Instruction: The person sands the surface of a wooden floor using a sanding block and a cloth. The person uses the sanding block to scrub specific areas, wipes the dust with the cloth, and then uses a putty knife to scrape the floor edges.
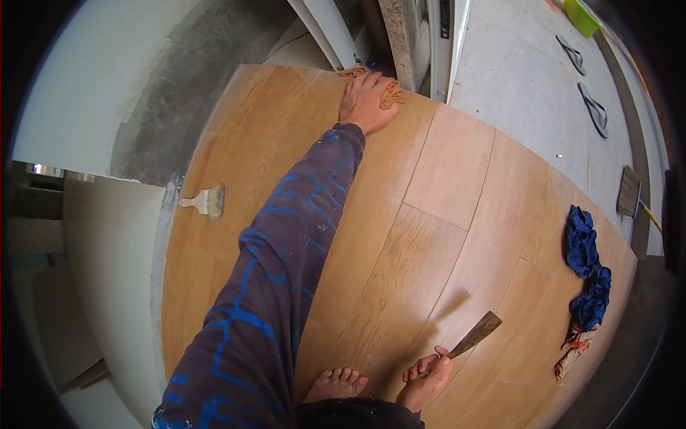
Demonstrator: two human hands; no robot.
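My left hand (364,106) reaches far forward to the floor's far edge, beside the door frame. Its fingers are closed around a crumpled orange-brown cloth (392,95), pressed against the wood-look floor (436,250). Low in the view, close to my bare foot (337,383), my right hand (426,379) grips a putty knife (477,334). The knife's rusty, flared blade points up and to the right, raised off the floor with its shadow below; the fingers cover the handle.
A paint brush (207,201) lies on the planks at left, near the wall. On the right are a bunched dark blue cloth (587,264) and a stained rag (575,352). Beyond the floor's edge, grey flooring holds flip-flops (594,109), a broom (629,191) and a green container (582,18).
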